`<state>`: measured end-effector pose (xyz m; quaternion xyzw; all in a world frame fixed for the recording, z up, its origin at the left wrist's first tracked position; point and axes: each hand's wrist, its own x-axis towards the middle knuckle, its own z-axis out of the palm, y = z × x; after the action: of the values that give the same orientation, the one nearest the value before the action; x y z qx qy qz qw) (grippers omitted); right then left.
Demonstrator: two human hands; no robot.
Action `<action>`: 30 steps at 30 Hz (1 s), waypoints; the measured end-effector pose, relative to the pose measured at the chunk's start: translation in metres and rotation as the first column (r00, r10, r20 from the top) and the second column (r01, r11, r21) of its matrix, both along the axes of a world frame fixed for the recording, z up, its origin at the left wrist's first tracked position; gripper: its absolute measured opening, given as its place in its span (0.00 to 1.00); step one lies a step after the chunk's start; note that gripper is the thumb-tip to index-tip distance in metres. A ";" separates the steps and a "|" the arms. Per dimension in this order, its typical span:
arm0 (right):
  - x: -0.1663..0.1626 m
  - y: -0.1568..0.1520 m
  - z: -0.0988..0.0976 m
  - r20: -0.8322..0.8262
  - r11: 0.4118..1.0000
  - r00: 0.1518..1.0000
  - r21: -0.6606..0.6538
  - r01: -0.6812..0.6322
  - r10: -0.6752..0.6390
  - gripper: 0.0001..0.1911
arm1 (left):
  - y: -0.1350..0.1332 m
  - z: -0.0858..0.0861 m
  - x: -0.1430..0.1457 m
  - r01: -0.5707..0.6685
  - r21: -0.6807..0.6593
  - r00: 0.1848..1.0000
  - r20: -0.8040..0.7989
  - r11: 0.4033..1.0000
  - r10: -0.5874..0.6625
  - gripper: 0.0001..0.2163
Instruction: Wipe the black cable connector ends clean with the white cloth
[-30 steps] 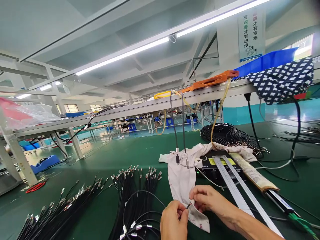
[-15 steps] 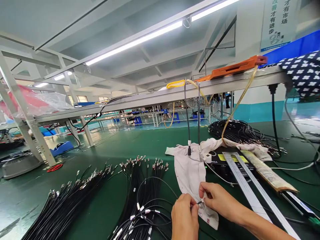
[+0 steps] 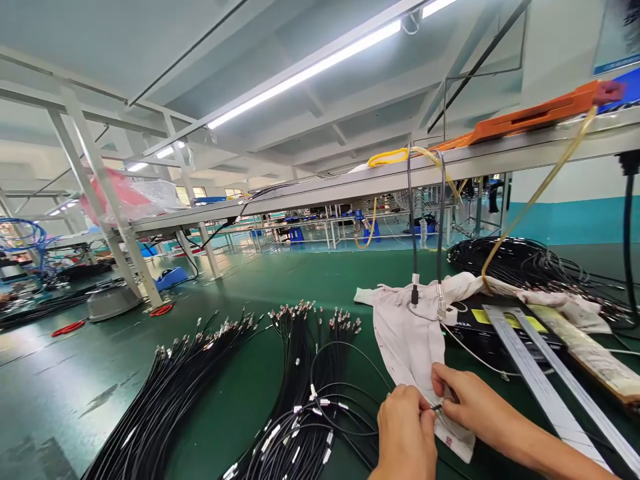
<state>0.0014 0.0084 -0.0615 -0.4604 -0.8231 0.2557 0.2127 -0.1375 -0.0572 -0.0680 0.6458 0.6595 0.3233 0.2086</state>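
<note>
My left hand [image 3: 406, 427] is closed, thumb and fingers pinching a thin black cable [image 3: 437, 407]. My right hand [image 3: 465, 399] pinches the short end of that same cable from the other side, thumb against forefinger. Both hands are over the lower part of a white cloth [image 3: 407, 343]. The tip of the cable is mostly hidden by my fingers. Left of my hands lies a bundle of black cables [image 3: 300, 413] with white tags and small metal ends. Two upright black leads with connectors [image 3: 415, 293] hang down onto the cloth's upper part.
Another black cable bundle [image 3: 175, 393] lies further left on the green table [image 3: 240, 400]. To the right are a black box [image 3: 483, 340], a metal ruler-like bar [image 3: 530, 373] and a coil of black cables [image 3: 505, 257]. A raised rail [image 3: 320, 190] crosses behind, with an orange tool [image 3: 535, 117] on it.
The view has turned left, so everything sits further right in the picture. Both hands keep their pinch on the cable over the cloth.
</note>
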 end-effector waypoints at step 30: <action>0.021 0.003 0.003 -0.576 0.877 0.791 -0.466 -0.113 -0.204 0.16 | 0.017 -0.019 -0.006 0.045 0.083 0.999 0.016 0.996 -0.046 0.07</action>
<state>0.0222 0.0113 -0.0588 -0.4113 -0.6091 0.5793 0.3524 -0.1436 -0.0398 -0.0872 0.6658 0.6289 0.3511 0.1950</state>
